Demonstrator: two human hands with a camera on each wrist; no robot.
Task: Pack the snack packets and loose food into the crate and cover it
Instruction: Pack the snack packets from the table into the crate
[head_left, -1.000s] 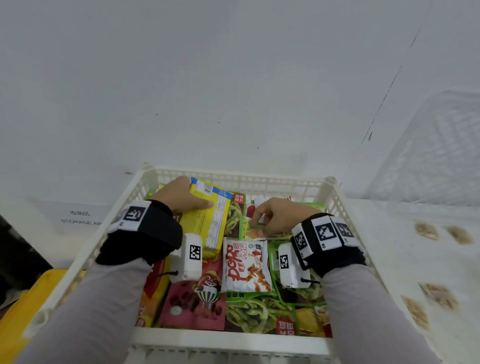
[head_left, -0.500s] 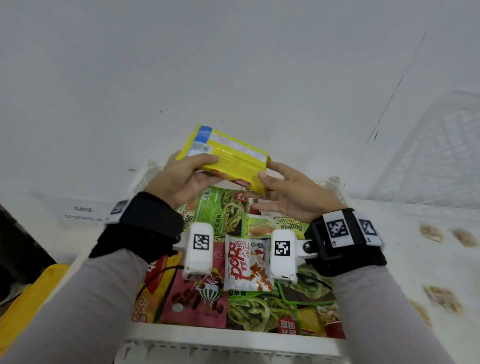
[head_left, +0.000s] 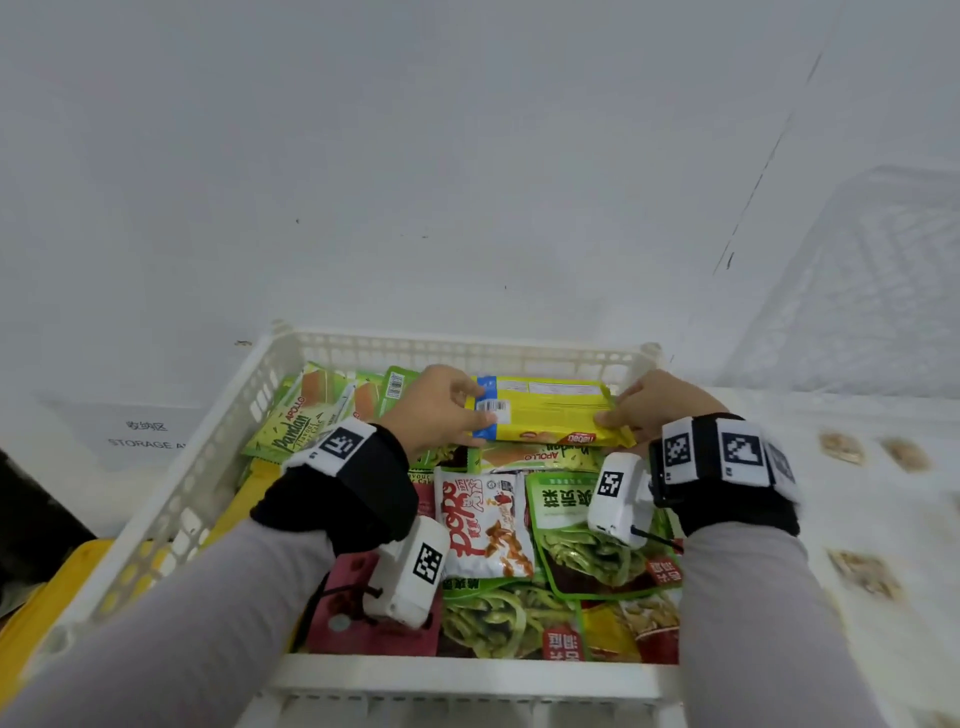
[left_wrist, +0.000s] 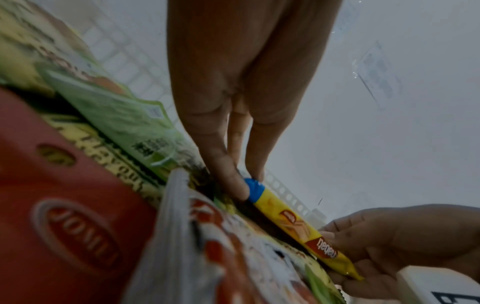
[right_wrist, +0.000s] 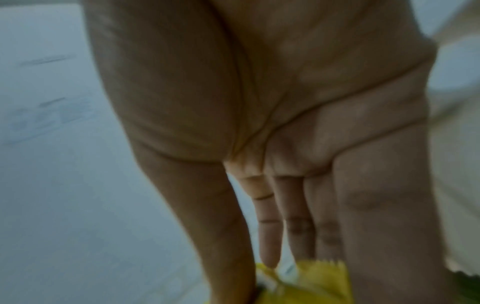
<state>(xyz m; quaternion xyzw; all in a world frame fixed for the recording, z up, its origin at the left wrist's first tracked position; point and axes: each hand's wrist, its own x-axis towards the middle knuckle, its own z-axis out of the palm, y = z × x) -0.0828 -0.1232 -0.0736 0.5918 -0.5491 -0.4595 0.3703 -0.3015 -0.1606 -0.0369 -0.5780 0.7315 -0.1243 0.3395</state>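
A long yellow foil snack packet with a blue end (head_left: 545, 410) is held level across the far part of the white perforated plastic crate (head_left: 223, 457), just above the packets already packed. Its blue end is pinched by the left hand (head_left: 434, 410), thumb below and fingers on top; its crimped opposite end is gripped by the right hand (head_left: 660, 408). Directly beneath it a green pandan cake packet (head_left: 540, 457) is seen, with a white and red crisp packet (head_left: 485, 525) nearer and a green noodle pouch (head_left: 587, 540) beside that. A dark pink packet (head_left: 353, 634) lies at the near left, partly covered by the left wrist. More green cake packets (head_left: 301, 410) are stacked against the crate's far-left corner. The crate is set on a white desk (head_left: 857, 545), on which loose brown food pieces (head_left: 862, 571) are scattered to the right. A second white mesh basket (head_left: 872, 291) stands far right against a white wall (head_left: 467, 156). Both grey-sleeved forearms are extended forward over the crate.
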